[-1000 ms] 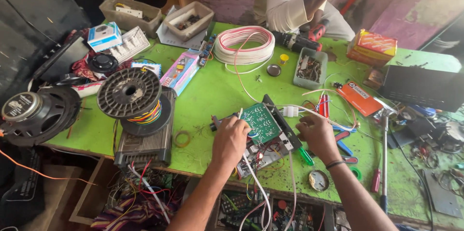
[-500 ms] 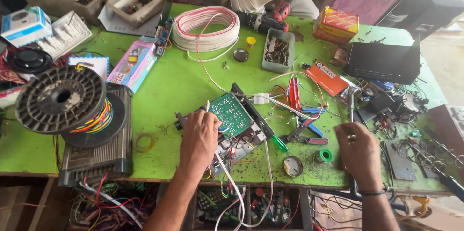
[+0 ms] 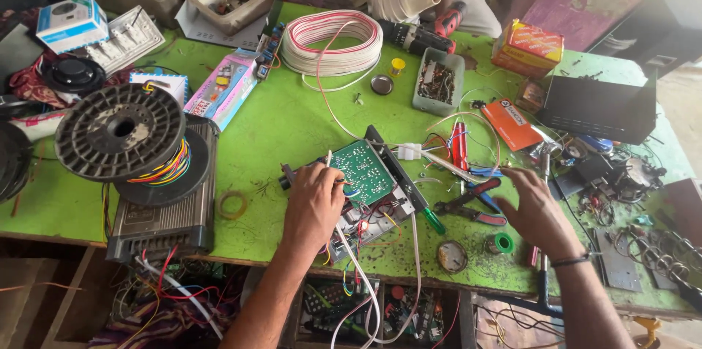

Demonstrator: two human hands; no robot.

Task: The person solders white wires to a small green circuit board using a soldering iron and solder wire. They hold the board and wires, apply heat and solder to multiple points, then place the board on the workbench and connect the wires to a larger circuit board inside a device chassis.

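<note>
I see my left hand (image 3: 313, 201) resting on the near-left edge of the green circuit board (image 3: 363, 171), fingers curled loosely against it, touching rather than gripping as far as I can tell. The board lies tilted on top of a metal chassis (image 3: 380, 214) near the front edge of the green desk (image 3: 292, 119), with white and red wires (image 3: 358, 276) trailing from it down over the desk's edge. My right hand (image 3: 537, 206) hovers released, fingers spread and holding nothing, over a pair of red-handled pliers (image 3: 468, 203) and just beside a blue-handled tool (image 3: 484, 171). A green-tipped screwdriver (image 3: 431, 219) lies between the chassis and the pliers. A small green tape roll (image 3: 502, 243) sits near my right wrist. Further back lie a coil of white and red cable (image 3: 333, 42) and a grey tray of small parts (image 3: 437, 81). At the left stands a black spool of coloured wire (image 3: 121, 132). Across the desk another person's hand (image 3: 444, 16) holds a drill (image 3: 417, 33)
</note>
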